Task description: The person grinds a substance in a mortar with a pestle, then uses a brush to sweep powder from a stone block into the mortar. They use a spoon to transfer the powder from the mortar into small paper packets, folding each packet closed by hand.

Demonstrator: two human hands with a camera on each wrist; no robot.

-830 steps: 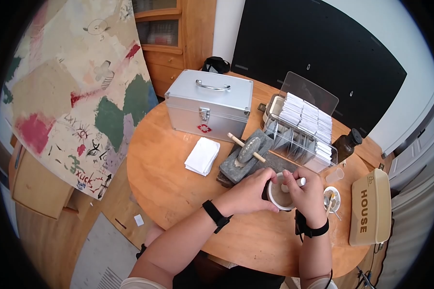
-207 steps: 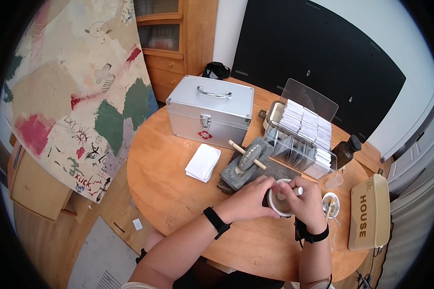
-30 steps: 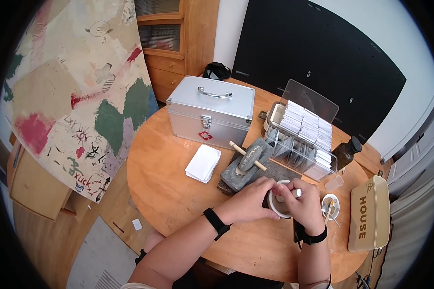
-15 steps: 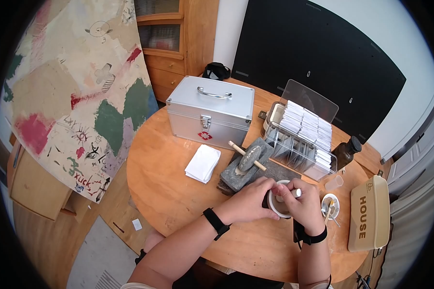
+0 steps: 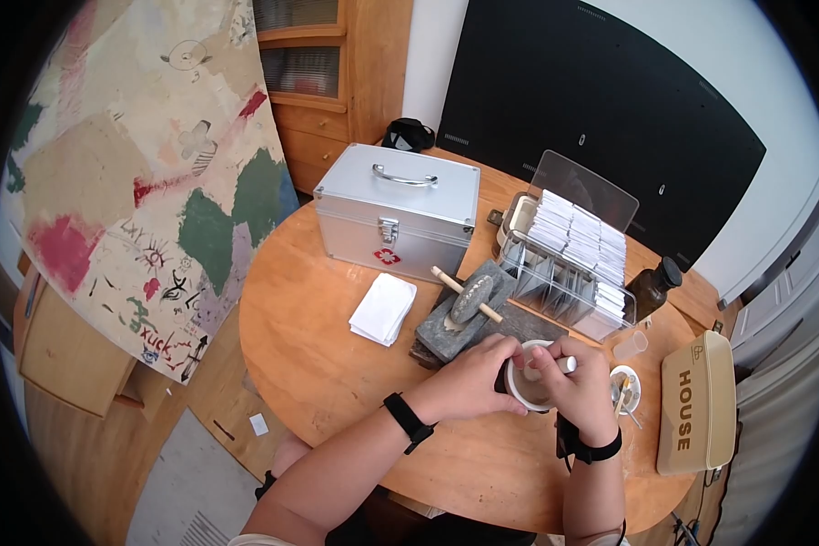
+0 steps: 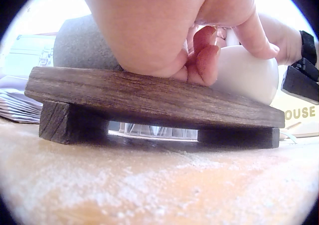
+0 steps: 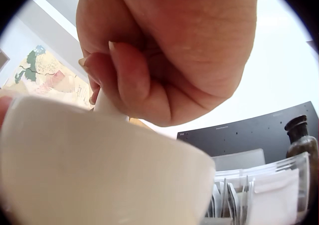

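Note:
A white mortar [image 5: 516,389] with pale contents stands near the table's front, at the end of a dark wooden board [image 6: 154,98] on two feet. Curled around its left side, my left hand [image 5: 469,378] steadies it. My right hand [image 5: 582,387] grips a white pestle [image 5: 568,364], thumb over the handle, its lower end down inside the bowl. In the right wrist view the fingers wrap the pestle just above the mortar's rim. Behind the left hand, a grey stone wheel [image 5: 470,302] with a wooden rod rests on a stone trough [image 5: 444,335].
A silver case [image 5: 396,214], a stack of white papers [image 5: 382,309] and a clear box of white packets [image 5: 578,227] stand behind. On the right are a brown bottle [image 5: 653,289], a plastic cup [image 5: 631,344], a small dish with spoons [image 5: 634,382] and a HOUSE box [image 5: 698,405].
The pestle's handle end has swung slightly to the right within the last half second, the right hand moving with it. The left hand stays on the mortar throughout.

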